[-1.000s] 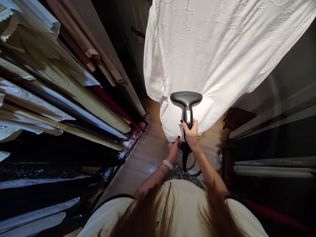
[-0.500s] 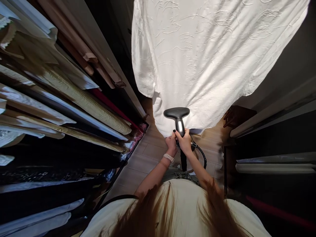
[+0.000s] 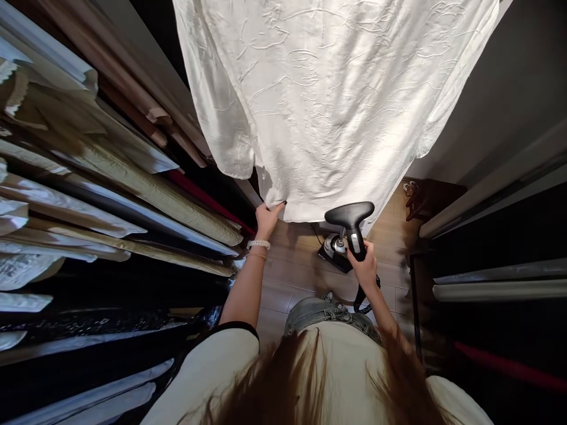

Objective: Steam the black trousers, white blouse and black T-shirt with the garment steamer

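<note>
A large white textured garment [image 3: 319,106] hangs in front of me, its hem at about hand height. My left hand [image 3: 267,219] is closed on the hem's left corner, with the thumb along the edge. Wrapped round the handle of a black garment steamer head [image 3: 349,216] is my right hand [image 3: 365,265]. The wide steamer head is by the hem's right part; whether it touches the cloth I cannot tell. A black ribbed hose [image 3: 363,295] runs down below my right hand.
Rolls of fabric [image 3: 146,183] are stacked along the left side. On the wooden floor [image 3: 292,265] stands the steamer base [image 3: 334,251]. A small brown stool [image 3: 432,198] is at the right, near more fabric rolls [image 3: 500,290].
My hands have moved apart. The left went left and up along the hem to its corner; the right carried the steamer head right. The steamer base has come into sight.
</note>
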`<state>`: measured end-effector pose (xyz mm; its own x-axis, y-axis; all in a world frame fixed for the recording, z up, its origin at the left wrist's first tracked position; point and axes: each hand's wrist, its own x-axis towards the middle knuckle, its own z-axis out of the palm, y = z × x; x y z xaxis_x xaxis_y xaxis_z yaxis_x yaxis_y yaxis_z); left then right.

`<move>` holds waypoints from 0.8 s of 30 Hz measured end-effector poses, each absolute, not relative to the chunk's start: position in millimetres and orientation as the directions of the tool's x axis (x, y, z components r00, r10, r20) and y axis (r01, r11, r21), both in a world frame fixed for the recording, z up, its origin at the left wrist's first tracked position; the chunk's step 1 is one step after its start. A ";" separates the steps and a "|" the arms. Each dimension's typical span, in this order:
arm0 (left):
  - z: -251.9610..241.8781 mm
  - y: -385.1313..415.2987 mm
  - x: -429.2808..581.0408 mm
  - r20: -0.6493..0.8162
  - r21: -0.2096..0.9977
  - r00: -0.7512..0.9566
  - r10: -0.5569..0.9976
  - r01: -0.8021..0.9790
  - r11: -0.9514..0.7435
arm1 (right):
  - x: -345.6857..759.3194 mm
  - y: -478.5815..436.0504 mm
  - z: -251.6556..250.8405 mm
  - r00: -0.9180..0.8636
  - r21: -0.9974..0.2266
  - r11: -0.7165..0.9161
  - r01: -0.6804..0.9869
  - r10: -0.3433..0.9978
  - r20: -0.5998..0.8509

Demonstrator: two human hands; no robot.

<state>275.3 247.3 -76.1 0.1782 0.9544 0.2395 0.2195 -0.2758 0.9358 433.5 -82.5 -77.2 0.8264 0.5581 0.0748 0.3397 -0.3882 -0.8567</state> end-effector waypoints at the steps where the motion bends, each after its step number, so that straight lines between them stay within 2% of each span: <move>1: -76.9 250.0 269.3 0.256 0.924 0.208 0.944 0.235 -0.303 | 433.7 -85.7 -82.2 0.792 -0.837 -0.393 0.382 0.606 0.077; 5: -80.9 237.4 238.1 0.375 0.840 0.217 0.901 0.332 -0.429 | 431.4 -87.8 -100.8 0.606 -0.746 -0.349 0.567 0.791 0.090; 11: -78.0 190.5 195.8 0.396 0.764 0.161 0.904 0.489 -0.421 | 429.0 -54.8 -112.2 0.277 -0.622 -0.129 0.773 0.949 0.147; 20: -74.4 134.4 125.8 0.485 0.591 0.162 0.859 0.664 -0.459 | 418.0 4.4 -104.7 -0.065 -0.557 0.122 0.822 0.991 0.121; 24: -68.0 118.2 110.9 0.499 0.570 0.132 0.857 0.695 -0.439 | 411.9 15.7 -105.1 -0.113 -0.532 0.161 0.831 0.986 0.122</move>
